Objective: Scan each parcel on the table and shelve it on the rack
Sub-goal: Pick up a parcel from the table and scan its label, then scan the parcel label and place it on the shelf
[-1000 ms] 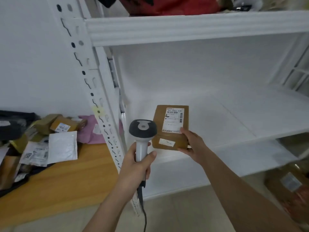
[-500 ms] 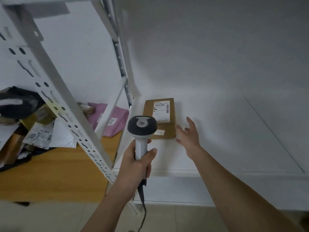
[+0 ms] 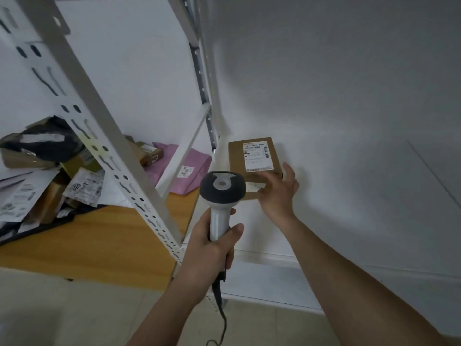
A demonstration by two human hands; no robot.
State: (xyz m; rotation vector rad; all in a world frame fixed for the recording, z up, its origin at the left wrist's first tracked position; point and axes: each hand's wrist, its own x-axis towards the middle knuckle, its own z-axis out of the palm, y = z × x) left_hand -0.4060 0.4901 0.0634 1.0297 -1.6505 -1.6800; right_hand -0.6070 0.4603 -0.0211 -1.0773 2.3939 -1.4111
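A brown box [image 3: 254, 161] with a white label lies flat on the white shelf [image 3: 349, 196] of the rack [image 3: 82, 96], near the middle of the frame. It sits close to the shelf's back left corner.

The right hand [image 3: 278, 193] is at the box's near right corner. Its fingers are spread and mostly straight, so its grip is open and holds nothing. Whether the fingertips touch the box or just float over it is hard to tell.

The left hand [image 3: 212, 248] is lower, near the middle bottom of the frame. Its grip is closed tight around the handle of a grey and white scanner [image 3: 222, 196]. The scanner's dark head covers the near left corner of the box. A black cord hangs down from the handle.

At the left of the frame, a wooden tabletop [image 3: 87, 240] carries a pile of parcels [image 3: 50, 171]: a pink bag [image 3: 184, 171], white bags, brown boxes and a black bag.
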